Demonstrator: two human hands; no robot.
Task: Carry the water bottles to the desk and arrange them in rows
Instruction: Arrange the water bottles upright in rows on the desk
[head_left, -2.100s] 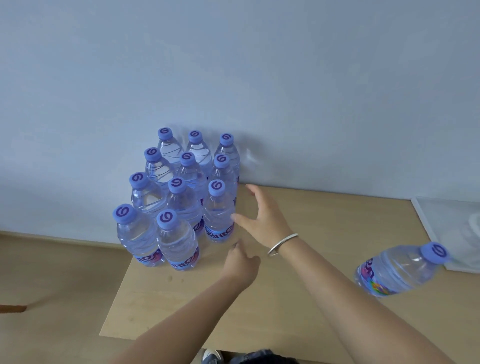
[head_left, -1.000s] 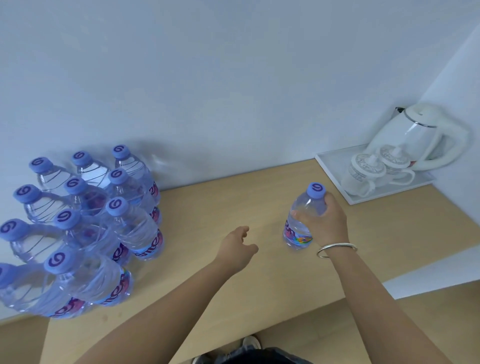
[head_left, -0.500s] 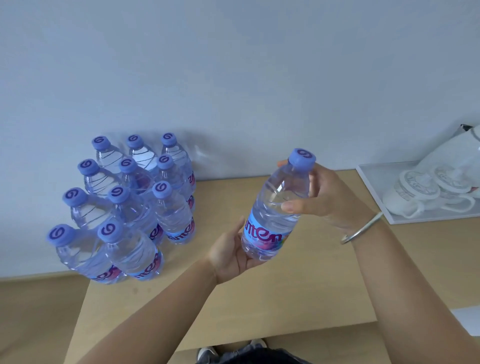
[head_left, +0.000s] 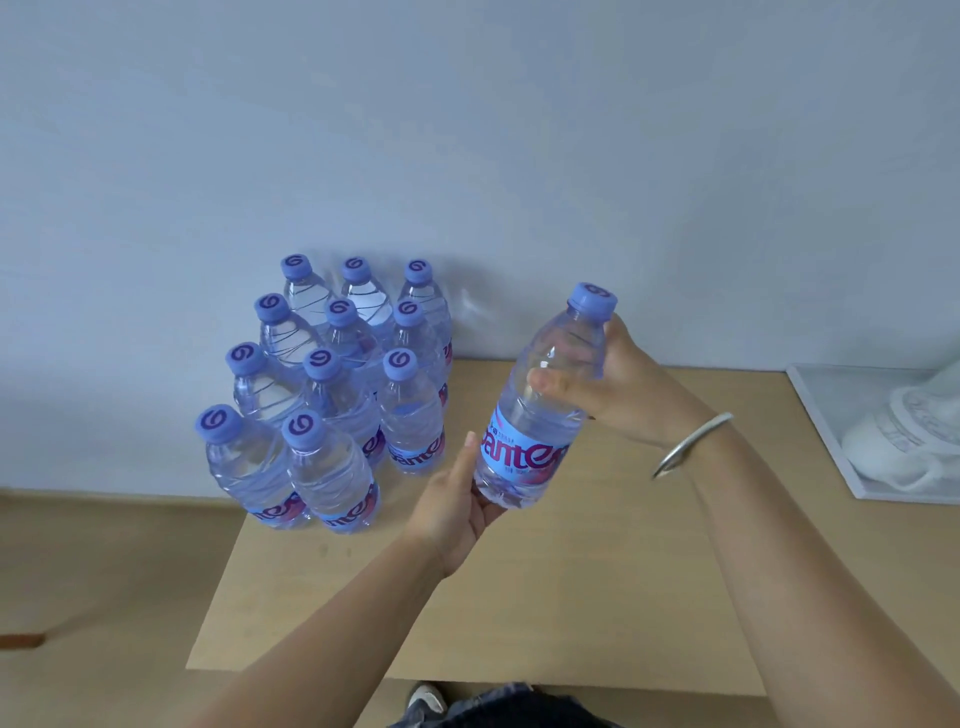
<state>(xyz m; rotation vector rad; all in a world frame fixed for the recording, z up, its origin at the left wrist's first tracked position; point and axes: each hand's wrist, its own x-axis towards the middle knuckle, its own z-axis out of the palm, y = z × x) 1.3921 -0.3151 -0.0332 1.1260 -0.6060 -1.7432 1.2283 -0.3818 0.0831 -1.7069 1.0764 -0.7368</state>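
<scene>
1. A person looks down at a light wooden surface (head_left: 597, 597) set against a pale blue-grey wall (head_left: 467, 130).
2. Both bare hands hold one clear plastic water bottle with a lilac cap and a blue and pink label (head_left: 540, 415) in the air above the middle of the surface, tilted so the cap leans to the right.
3. The right hand (head_left: 618, 384) grips the bottle's upper half — thumb across the front, fingers curled behind just under the cap. A thin silver bangle (head_left: 691, 441) sits on that wrist.
4. The left hand (head_left: 457, 499) cups the bottle's base from below and the left, thumb pointing up along the label.
5. At the back left corner of the surface stands a group of eleven matching clear bottles with lilac caps (head_left: 337, 384) — upright, close together, in three rows of three running back to the wall, with two more at the front.
6. The held bottle is to the right of this group, apart from it.
7. At the far right edge lies a white tray (head_left: 826, 431) carrying white objects, too blurred to tell apart.
8. Tan flooring (head_left: 104, 571) shows to the left, below the surface.
</scene>
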